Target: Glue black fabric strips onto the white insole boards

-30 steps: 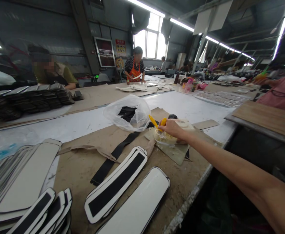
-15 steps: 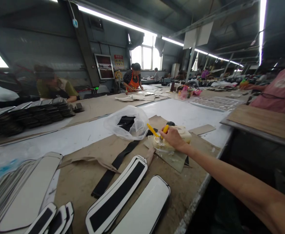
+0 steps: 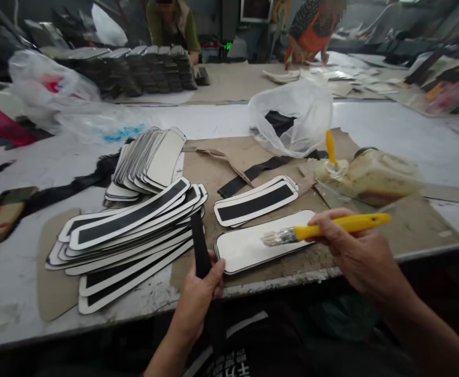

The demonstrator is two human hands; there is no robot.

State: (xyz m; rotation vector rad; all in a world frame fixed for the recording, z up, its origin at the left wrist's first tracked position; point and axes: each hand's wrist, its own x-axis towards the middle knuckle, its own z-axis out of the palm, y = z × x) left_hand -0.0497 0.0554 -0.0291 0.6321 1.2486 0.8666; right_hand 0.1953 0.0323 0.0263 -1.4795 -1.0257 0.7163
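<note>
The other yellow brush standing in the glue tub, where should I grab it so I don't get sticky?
Grab the yellow-handled brush by the bare upper end of its handle, coming from above. It stands almost upright, bristle end down in the sticky cream-coloured glue tub, so only the top looks clean. The clear plastic bag sits close behind, so I'd lift straight up.

Bare forearms, dark top with white lettering

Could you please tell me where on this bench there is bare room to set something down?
Bare white table lies beyond the glue jar, right of the plastic bag. Another patch lies left of the fanned pile of pieces, near the front edge. Between pile and jar it is crowded with pieces and strips.
</note>
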